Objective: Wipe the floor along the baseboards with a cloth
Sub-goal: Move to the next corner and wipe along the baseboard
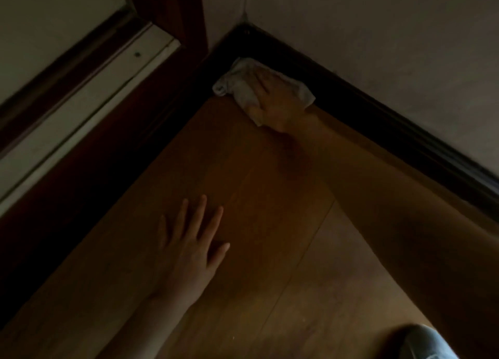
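Observation:
A crumpled white cloth point(237, 84) lies on the wooden floor point(270, 223) in the corner, against the dark baseboard point(378, 110) that runs along the right wall. My right hand point(272, 102) lies flat on the cloth with straight fingers and presses it toward the corner. My left hand point(194, 239) rests flat on the floor nearer to me, fingers spread, holding nothing.
A dark baseboard and threshold point(135, 142) run along the left side beside a white door frame strip point(89, 102). Pale walls meet at the corner point(244, 18). A knee in light denim point(429, 342) shows at the bottom right. The room is dim.

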